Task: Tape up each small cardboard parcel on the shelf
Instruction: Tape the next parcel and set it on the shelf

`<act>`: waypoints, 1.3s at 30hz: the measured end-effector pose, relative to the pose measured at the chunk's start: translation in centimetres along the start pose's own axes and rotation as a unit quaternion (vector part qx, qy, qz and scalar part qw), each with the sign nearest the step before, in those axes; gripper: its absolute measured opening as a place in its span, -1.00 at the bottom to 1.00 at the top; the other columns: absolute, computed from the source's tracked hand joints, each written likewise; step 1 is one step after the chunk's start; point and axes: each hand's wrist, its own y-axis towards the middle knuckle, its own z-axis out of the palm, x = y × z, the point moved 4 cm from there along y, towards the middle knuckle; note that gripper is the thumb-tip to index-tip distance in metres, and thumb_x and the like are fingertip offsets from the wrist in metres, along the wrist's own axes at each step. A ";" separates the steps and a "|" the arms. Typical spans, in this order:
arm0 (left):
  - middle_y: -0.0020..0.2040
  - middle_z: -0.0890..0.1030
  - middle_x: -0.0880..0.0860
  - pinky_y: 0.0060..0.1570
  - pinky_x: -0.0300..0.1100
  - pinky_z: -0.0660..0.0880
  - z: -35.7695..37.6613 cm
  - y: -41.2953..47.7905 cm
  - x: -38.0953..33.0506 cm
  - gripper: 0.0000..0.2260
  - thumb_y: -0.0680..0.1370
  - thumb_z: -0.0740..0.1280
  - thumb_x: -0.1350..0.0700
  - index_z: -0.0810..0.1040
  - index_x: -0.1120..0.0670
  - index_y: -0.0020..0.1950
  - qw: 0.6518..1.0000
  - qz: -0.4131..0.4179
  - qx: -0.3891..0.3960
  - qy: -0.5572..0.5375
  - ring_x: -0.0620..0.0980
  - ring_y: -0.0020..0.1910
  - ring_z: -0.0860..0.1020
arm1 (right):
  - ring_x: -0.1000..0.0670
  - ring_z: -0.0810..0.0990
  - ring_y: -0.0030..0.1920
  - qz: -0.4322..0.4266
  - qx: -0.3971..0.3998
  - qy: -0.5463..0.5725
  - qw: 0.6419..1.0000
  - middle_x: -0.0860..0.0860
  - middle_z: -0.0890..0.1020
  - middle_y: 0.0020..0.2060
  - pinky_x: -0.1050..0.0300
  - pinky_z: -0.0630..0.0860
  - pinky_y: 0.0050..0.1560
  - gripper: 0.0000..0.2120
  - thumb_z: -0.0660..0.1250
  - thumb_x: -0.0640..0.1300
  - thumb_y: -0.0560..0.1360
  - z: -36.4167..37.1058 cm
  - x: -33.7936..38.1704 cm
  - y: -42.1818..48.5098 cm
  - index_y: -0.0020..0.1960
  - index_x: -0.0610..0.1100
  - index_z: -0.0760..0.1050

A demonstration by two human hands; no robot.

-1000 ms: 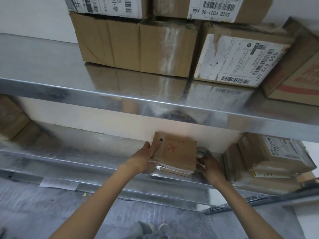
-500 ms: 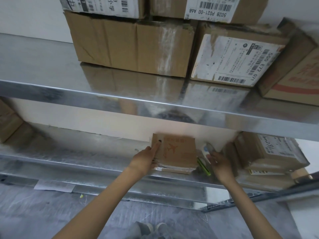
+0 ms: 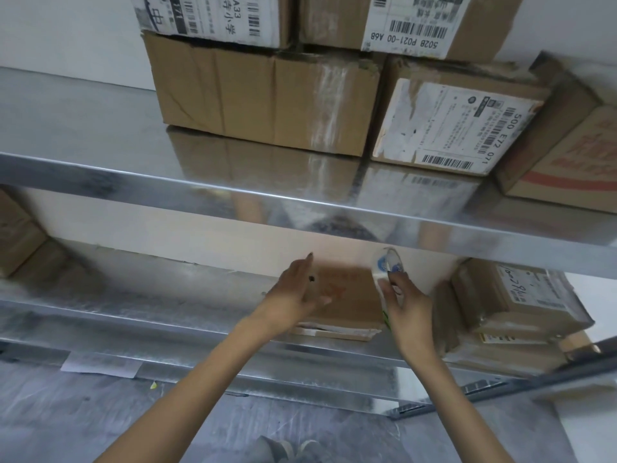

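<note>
Small brown cardboard parcel with red print (image 3: pixel 347 299) on lower steel shelf (image 3: pixel 167 315), long axis left-right, directly between hands: left hand (image 3: pixel 297 295) flat-open at its left edge, right hand (image 3: pixel 405 305) gripping white-and-blue clear tape roll (image 3: pixel 387 265) just above its right edge.

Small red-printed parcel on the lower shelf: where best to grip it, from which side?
Probably the left wall of the parcel, from front-left: that side is free beside the open left hand; the right hand and tape roll crowd the right.
</note>
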 end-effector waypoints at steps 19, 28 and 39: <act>-0.12 0.65 -0.09 0.00 -0.10 0.56 -3.7 0.8 -3.0 -0.92 0.46 0.46 0.17 0.69 0.03 -0.07 0.945 0.056 -0.189 -0.262 -0.12 -0.10 0.61 | 0.04 0.66 -0.19 0.039 0.130 0.093 0.986 -0.02 0.69 -0.28 -0.01 0.54 0.03 -0.67 0.15 0.06 0.58 5.4 3.6 -1.4 0.22 -0.09 0.48; -0.18 0.68 -0.06 -0.11 -0.26 0.55 -5.6 2.5 -2.7 -0.86 0.55 0.35 0.13 0.67 0.09 -0.16 0.969 0.031 -0.081 -0.232 -0.14 -0.20 0.61 | -0.01 0.64 -0.29 0.038 0.147 0.179 0.972 -0.07 0.63 -0.40 0.07 0.55 -0.01 -0.82 0.14 -0.17 0.63 5.0 4.7 -2.0 0.08 -0.17 0.50; -0.02 0.67 0.22 -0.16 -0.27 0.60 -6.1 2.8 -3.0 -0.74 0.51 0.41 0.14 0.60 0.27 0.13 0.951 -0.046 0.131 -0.277 0.00 -0.14 0.66 | -0.13 0.67 -0.20 -0.115 0.108 -0.106 0.982 -0.07 0.69 -0.17 0.09 0.54 -0.27 -0.68 0.20 -0.04 0.58 4.5 3.7 -1.9 0.31 -0.08 0.40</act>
